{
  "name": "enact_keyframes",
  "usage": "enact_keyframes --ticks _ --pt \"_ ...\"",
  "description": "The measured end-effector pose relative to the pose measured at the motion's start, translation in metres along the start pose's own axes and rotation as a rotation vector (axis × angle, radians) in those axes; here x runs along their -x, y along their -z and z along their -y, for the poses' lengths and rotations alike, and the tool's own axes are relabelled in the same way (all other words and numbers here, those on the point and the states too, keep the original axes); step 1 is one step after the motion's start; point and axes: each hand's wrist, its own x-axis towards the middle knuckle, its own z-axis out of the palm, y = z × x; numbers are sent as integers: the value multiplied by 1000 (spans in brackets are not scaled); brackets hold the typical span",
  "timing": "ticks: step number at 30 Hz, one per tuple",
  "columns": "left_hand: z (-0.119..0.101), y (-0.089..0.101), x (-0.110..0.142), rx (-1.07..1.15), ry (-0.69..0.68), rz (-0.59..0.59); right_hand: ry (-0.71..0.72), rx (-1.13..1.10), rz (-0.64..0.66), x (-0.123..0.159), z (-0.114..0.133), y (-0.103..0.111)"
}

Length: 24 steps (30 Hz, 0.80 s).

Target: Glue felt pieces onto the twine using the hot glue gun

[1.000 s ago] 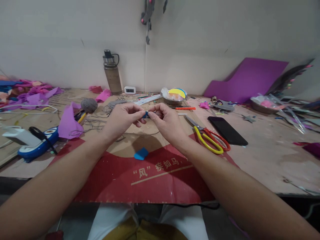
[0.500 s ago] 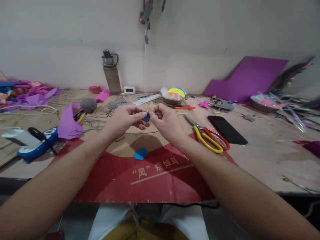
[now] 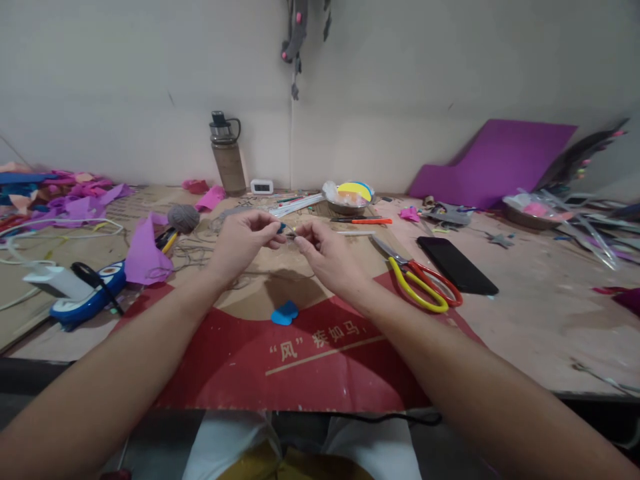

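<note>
My left hand [image 3: 245, 241] pinches a small blue piece [image 3: 282, 228] between thumb and fingers, so most of it is hidden. Close by, the fingertips of my right hand [image 3: 326, 257] are closed on a thin grey yarn [image 3: 291, 231] that runs toward the blue piece. Both hands are held above a red and brown cardboard sheet [image 3: 220, 370]. Below them on the cardboard lies a bright blue cut-out [image 3: 285, 313]. To the left, a ball of grey yarn [image 3: 183, 218] has loose strands trailing from it.
Scissors [image 3: 420, 280] with red and yellow handles and a black phone [image 3: 456, 265] lie on the right. An orange craft knife [image 3: 371, 221] rests before a bowl [image 3: 347, 207]. A bottle [image 3: 230, 160] stands at the wall. A blue power strip [image 3: 90, 300] and purple scraps [image 3: 145, 257] are left.
My hands have drawn slightly apart, and a bit of grey yarn now shows between them. The blue piece stays with my left hand. The whole view has shifted slightly.
</note>
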Motion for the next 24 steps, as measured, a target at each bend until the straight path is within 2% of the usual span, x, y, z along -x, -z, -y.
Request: enact_keyframes --ticks 5,9,15,20,24 --pt "10 5 -8 94 17 -112 29 50 151 5 7 -5" --pt "14 7 -11 195 9 -150 35 111 228 9 13 -8" --pt "15 12 -12 122 -52 -203 42 86 311 11 13 -14" --pt "16 23 -20 101 -76 -347 11 -55 394 16 20 -15" --pt "13 42 -31 193 -93 -452 -84 -272 374 16 29 -9"
